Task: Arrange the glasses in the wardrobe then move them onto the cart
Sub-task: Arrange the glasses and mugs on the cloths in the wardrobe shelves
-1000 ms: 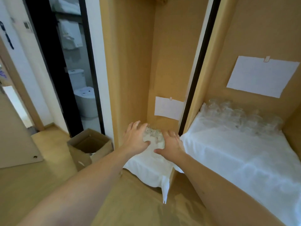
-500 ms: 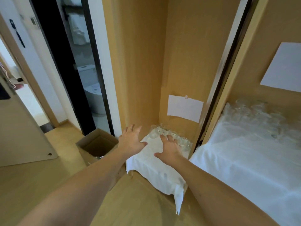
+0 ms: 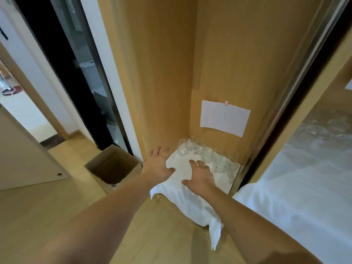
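Clear glass tumblers (image 3: pixel 206 158), rounded and see-through, are lined up in a slanting row at the back of the narrow wooden wardrobe compartment (image 3: pixel 163 77), set on a white cloth (image 3: pixel 187 195). Their outlines are blurred into each other, so a count cannot be made. The cloth is soft and creased, and its front edge is draped over the shelf lip, with one corner hung down in a point. Both bare hands are stretched forward over the cloth. The left hand (image 3: pixel 157 165) is spread flat with fingers wide, placed at the cloth's left edge by the side wall; nothing is held. The right hand (image 3: pixel 200 177) is splayed with fingers slightly bent, tips just short of the nearest tumblers; whether glass is touched cannot be told. A white paper sheet (image 3: pixel 224 118) is taped to the smooth back panel. An open brown cardboard box (image 3: pixel 112 167) is seen on the floor at left. At right, more glassware on a second white sheet (image 3: pixel 297 187) is cut off and smeared by blur.
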